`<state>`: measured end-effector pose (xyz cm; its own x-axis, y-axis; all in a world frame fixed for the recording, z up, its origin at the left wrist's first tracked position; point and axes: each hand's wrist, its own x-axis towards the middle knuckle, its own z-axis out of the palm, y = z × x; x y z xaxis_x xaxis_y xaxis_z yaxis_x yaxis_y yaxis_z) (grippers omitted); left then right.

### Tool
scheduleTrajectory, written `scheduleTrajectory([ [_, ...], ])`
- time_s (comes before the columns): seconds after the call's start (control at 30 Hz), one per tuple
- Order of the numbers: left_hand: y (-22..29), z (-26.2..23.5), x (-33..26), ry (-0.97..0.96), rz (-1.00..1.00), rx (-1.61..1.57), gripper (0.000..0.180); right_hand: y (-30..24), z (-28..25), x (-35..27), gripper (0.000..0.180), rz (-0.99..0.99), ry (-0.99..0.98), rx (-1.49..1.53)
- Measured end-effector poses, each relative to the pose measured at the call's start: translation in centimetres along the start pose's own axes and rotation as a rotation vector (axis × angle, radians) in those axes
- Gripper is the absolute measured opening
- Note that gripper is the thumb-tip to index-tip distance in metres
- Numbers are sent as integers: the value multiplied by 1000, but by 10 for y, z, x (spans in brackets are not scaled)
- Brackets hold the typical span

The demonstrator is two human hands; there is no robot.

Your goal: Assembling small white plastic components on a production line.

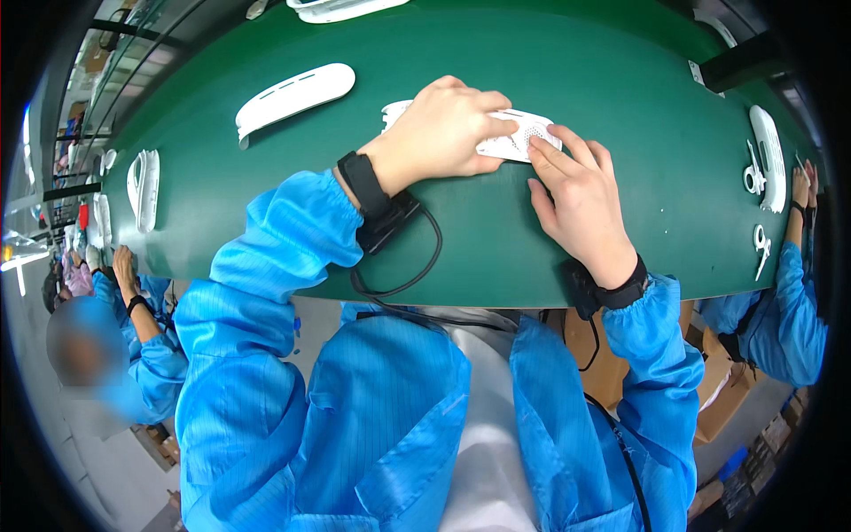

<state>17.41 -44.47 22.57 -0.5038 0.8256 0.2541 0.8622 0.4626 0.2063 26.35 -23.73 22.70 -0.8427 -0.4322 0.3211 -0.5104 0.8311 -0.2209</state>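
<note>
A white plastic housing [534, 127] with a patch of small holes lies on the green table in front of me. My left hand [448, 129] is closed over its middle and left part, thumb and fingers bent onto it, hiding much of its length. At the perforated right end, my right hand [581, 182] has its fingertips pressed on the surface and round the edge, while its thumb sits apart below. Whether anything small is under the fingers cannot be made out. Up and to the left lies a long curved white cover [297, 99] with slots.
More white housings sit at the table's far edge [341, 7], left side [144, 191] and right side [768, 160]. White-handled scissors [753, 173] and a second pair [761, 248] lie at the right. Cables hang from my wristbands. Co-workers in blue sit at both sides.
</note>
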Motion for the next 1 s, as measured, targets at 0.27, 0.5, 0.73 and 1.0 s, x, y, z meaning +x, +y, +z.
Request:
scheduleTrajectory([
  [0.27,-21,-45,-15,258,-218,-422,44,22,14,2,21,30,131,96],
  [0.5,-80,-75,-54,608,-623,-413,24,94,5,-8,15,210,287,7],
  [0.73,-127,-76,-30,589,-642,-199,23,189,17,32,20,552,363,-5],
  [1.0,-188,-19,32,-110,-738,309,41,198,40,83,40,289,522,183],
])
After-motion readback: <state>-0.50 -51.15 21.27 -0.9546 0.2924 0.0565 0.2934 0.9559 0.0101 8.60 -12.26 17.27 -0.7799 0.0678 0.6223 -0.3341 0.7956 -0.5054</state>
